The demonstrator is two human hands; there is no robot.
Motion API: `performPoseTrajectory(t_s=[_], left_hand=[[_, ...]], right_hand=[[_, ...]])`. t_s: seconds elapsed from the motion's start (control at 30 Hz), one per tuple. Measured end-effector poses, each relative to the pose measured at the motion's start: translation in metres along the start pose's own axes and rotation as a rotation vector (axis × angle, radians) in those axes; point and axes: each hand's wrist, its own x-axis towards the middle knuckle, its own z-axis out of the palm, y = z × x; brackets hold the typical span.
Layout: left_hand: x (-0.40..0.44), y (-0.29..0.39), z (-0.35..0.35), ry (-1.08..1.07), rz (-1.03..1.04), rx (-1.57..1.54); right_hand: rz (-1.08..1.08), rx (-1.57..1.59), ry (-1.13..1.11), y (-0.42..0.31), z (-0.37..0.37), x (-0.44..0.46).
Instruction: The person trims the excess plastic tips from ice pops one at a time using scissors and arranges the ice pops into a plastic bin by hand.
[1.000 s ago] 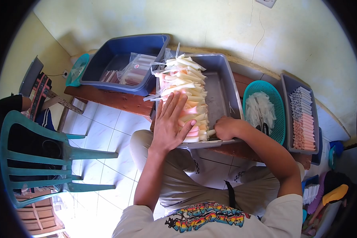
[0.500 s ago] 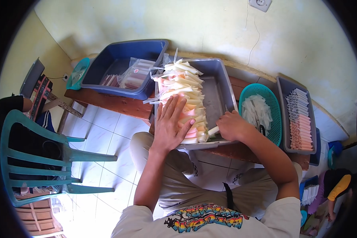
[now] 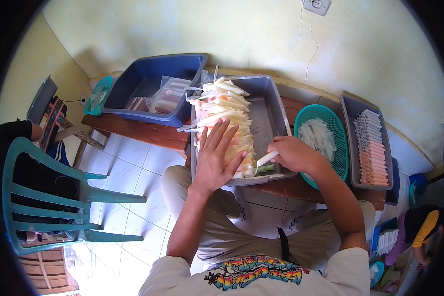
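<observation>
Left hand (image 3: 216, 160) spread flat, thumb out, palm down on a pile (image 3: 227, 106) of cream and pink tubes. Right hand (image 3: 295, 154) closed narrow around one pale tube (image 3: 267, 158), its end poking out toward the pile; grip partly hidden by the knuckles.

Pile lies in the grey tray (image 3: 270, 116), under the left hand and running away from it to the far wall. Tubes packed tight, side by side, loose plastic ends trailing off left. As far as shows, most of that side is filled. Held tube is not laid in; it sits at an angle, just beside the near end of the row. A green piece (image 3: 265, 168) lies on the tray floor below the held tube; what it is, cannot tell. Between pile and right hand, and beyond, the tray floor shows: this part unfilled, by my reading.

Right of the right hand: a teal basket (image 3: 344, 150) with clear wrappers (image 3: 318, 135) in it, then a second tray (image 3: 349, 118) with neat rows (image 3: 376, 158) of patterned and pink tubes, apparently finished stacking. Far left of the left hand: a blue bin (image 3: 133, 79), part filled, with a bag (image 3: 170, 93) of tubes. Total needed: cannot tell.
</observation>
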Motion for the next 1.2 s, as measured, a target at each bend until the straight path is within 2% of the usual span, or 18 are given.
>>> performPoseTrajectory(t_s=[0.2,0.3,0.37,0.43,0.5,0.6,0.67,0.7,0.77,0.83,0.9,1.2], left_hand=[[0.014,0.016,0.005,-0.028,0.066,-0.096],[0.021,0.021,0.014,-0.085,0.064,-0.189],[0.026,0.025,0.023,-0.118,-0.018,-0.333],[0.035,0.038,0.026,-0.107,-0.003,-0.314],[0.046,0.053,0.03,-0.104,0.014,-0.3],[0.061,0.072,0.042,-0.062,0.101,-0.295],[0.072,0.084,0.052,-0.095,0.003,-0.42],[0.077,0.087,0.059,-0.095,0.018,-0.421],[0.083,0.091,0.078,-0.079,0.018,-0.574],[0.089,0.102,0.089,-0.11,0.003,-0.624],[0.091,0.112,0.097,-0.181,-0.166,-0.74],[0.098,0.125,0.131,-0.226,-0.173,-0.82]], right_hand=[[0.007,0.213,0.199,-0.005,-0.021,-0.021],[0.008,0.252,0.327,-0.005,-0.028,-0.031],[0.026,0.265,0.393,-0.003,-0.031,-0.037],[0.04,0.333,0.491,0.001,-0.033,-0.041],[0.1,0.345,0.522,0.003,-0.035,-0.048],[0.111,0.602,0.675,0.006,-0.033,-0.059],[0.182,0.637,0.706,0.009,-0.032,-0.067],[0.248,0.674,0.73,0.012,-0.032,-0.07],[0.238,0.65,0.789,0.022,-0.025,-0.073],[0.135,0.736,0.879,0.031,-0.017,-0.075],[0.197,0.773,0.819,0.035,-0.016,-0.084],[0.193,0.882,0.899,0.057,0.0,-0.097]])
